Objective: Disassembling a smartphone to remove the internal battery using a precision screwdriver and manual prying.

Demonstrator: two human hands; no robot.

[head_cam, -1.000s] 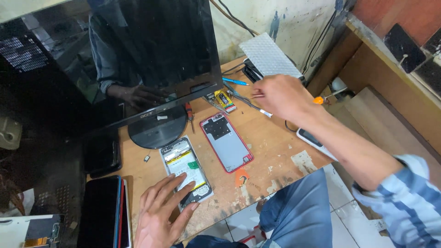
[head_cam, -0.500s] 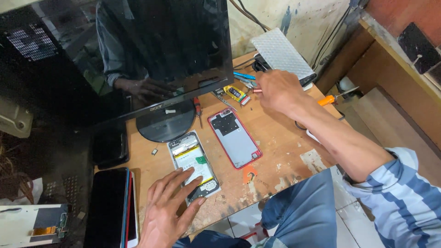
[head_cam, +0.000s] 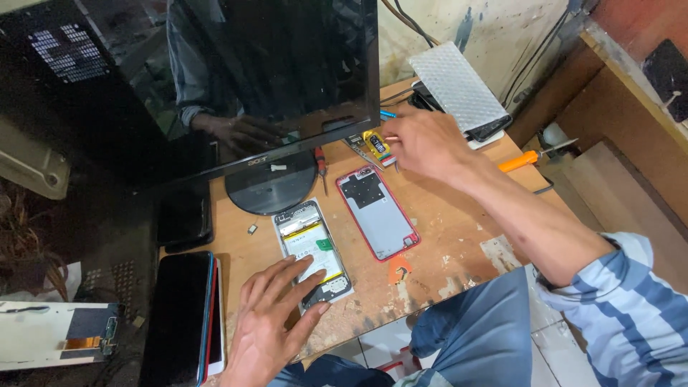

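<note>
My left hand [head_cam: 271,315] lies flat on the lower part of an opened phone [head_cam: 309,247], whose insides with the battery face up on the wooden table [head_cam: 459,236]. The phone's red-edged back cover [head_cam: 376,211] lies just right of it. My right hand [head_cam: 424,142] reaches to the back of the table, fingers pinched on a thin tool whose tip pokes out by a small yellow part [head_cam: 375,143]. What the tool is, I cannot tell.
A dark monitor [head_cam: 272,79] on a round stand [head_cam: 271,186] fills the back left. A white textured box [head_cam: 455,89] sits at the back right, an orange-handled screwdriver [head_cam: 530,158] beside it. Stacked phones [head_cam: 183,315] lie at the left. A small red-handled screwdriver [head_cam: 321,163] rests near the stand.
My right hand has moved left and farther back, toward the yellow part by the monitor. My left hand stays on the opened phone. The view has shifted slightly.
</note>
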